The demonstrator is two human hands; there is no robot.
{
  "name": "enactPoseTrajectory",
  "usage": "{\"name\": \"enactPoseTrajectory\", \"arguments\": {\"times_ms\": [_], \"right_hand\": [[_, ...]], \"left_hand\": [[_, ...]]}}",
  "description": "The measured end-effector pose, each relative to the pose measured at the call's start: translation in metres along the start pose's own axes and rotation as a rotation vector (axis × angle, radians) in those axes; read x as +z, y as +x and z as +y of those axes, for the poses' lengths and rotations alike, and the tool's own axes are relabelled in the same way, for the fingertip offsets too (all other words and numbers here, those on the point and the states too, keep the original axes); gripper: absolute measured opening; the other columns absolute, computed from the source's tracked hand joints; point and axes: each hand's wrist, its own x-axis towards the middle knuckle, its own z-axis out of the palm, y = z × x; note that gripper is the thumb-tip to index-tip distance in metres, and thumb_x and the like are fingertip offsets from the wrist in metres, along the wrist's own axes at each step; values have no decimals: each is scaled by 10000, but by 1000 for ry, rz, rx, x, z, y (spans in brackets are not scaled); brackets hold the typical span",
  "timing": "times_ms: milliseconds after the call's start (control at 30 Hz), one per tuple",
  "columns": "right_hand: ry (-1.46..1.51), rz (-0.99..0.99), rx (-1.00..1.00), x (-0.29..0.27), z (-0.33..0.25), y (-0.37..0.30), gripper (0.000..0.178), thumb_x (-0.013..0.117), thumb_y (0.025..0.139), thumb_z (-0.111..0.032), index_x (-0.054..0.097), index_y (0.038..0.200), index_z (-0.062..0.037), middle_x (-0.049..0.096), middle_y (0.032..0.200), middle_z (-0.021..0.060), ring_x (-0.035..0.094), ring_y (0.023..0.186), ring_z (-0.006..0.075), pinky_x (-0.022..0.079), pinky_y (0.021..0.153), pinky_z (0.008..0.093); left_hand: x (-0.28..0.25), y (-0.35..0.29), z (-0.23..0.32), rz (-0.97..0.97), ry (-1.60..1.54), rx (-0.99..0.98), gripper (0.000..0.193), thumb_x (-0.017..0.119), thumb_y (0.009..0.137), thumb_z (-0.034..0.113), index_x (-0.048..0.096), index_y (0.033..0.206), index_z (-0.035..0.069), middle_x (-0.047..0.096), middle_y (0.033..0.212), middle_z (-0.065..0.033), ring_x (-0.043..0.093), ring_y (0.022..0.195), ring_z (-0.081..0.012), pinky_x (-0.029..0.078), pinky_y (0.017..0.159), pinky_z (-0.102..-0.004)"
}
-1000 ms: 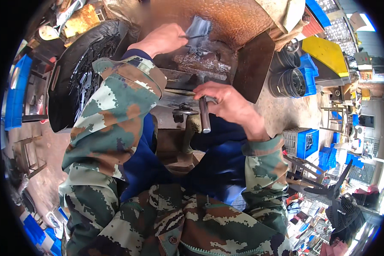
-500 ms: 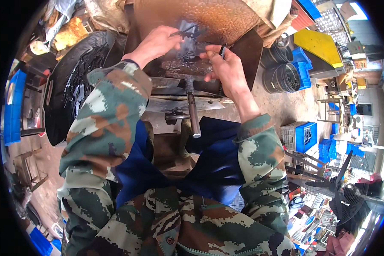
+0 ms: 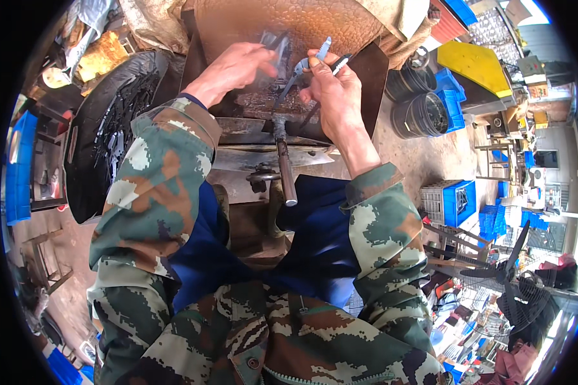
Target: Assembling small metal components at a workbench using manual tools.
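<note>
Between thumb and fingers, my right hand (image 3: 340, 96) grips a grey, scissor-like metal piece (image 3: 299, 67) with a curved part and a long thin shank pointing down to the left. A dark narrow piece (image 3: 341, 63) also sticks out of that hand. My left hand (image 3: 241, 69) reaches over the machine, its fingertips blurred beside a dark thin strip (image 3: 279, 41); whether they hold it cannot be made out. Below both hands lies a wet, rough metal bed (image 3: 270, 102), with a round steel bar (image 3: 286, 168) running from it toward me.
A black basin (image 3: 83, 168) of dark metal pieces stands at left. Behind the machine hangs a brown textured sheet (image 3: 289, 22). At right are black buckets (image 3: 417, 117), a grey-white crate (image 3: 432, 204), a yellow panel (image 3: 474, 67) and a fan (image 3: 517, 282).
My right hand now shows the grey scissor-like piece, raised above the metal bed. The left hand has shifted slightly, its fingertips drawn lower from the dark strip.
</note>
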Motion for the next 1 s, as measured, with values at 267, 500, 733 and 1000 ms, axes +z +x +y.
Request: {"name": "enactPoseTrajectory", "arguments": {"times_ms": [267, 500, 733, 1000], "right_hand": [[28, -6, -5, -11, -4, -4, 193, 584, 1002, -148, 616, 1115, 5, 577, 820, 47, 448, 511, 76, 468, 462, 278], [44, 22, -11, -19, -11, -7, 236, 489, 1040, -152, 644, 1099, 17, 522, 804, 37, 355, 497, 77, 479, 527, 311], [44, 30, -24, -20, -8, -5, 248, 485, 1045, -182, 634, 1102, 7, 578, 822, 74, 462, 533, 116, 526, 569, 330], [72, 120, 83, -27, -15, -7, 247, 478, 1045, -227, 613, 1098, -27, 561, 842, 81, 682, 704, 238, 579, 631, 342]], "left_hand": [[-21, 31, -49, 81, 239, -211, 260, 494, 952, 156, 561, 1180, 51, 567, 813, 23, 374, 561, -38, 286, 468, -239], [-15, 35, -59, -104, 422, -80, 325, 599, 888, 136, 670, 1174, -1, 687, 989, -102, 623, 851, -187, 507, 762, -340], [-18, 23, -64, -30, 436, 151, 257, 568, 853, -10, 696, 1073, -40, 617, 928, -48, 594, 858, -173, 473, 790, -317], [-1, 11, -28, 41, 863, 216, 255, 597, 877, 74, 683, 1088, -41, 670, 1029, -175, 656, 982, -318, 499, 868, -385]]}}
